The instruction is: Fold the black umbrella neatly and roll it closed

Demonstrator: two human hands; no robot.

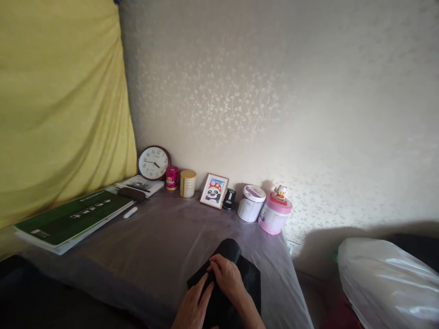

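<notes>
Black cloth [219, 307] is lying at the near edge of the desk [161, 246], roughly mid-right, w/ its far part bulging up in a rounded fold & a flatter corner showing on the R. Both hands are working on top of it: L hand [195, 302] is reaching in w/ fingers fairly straight & slightly parted, tips sitting right by the other hand; R hand [227, 275] is bending its fingers over the fold. Can't tell if either is actually gripping fabric. Off the desk to the R, a big white plastic bag [394, 283] is bulging. Farther L, a green book [75, 217] is lying flat, a small white item [131, 213] just beside it, a dk brown case [131, 194] resting by its far end, papers [156, 185] lying beyond. Along the back, R to L: pink tub [275, 220] w/ a figurine [280, 193] standing on its lid, white tub [251, 206], small blk device [229, 199], panda pic frame [215, 191] leaning back, tan tin [188, 184], magenta tin [172, 178], rd clock [154, 163] propped up. Behind, a yellow curtain [65, 91] is hanging L of the patterned wall [240, 68].
</notes>
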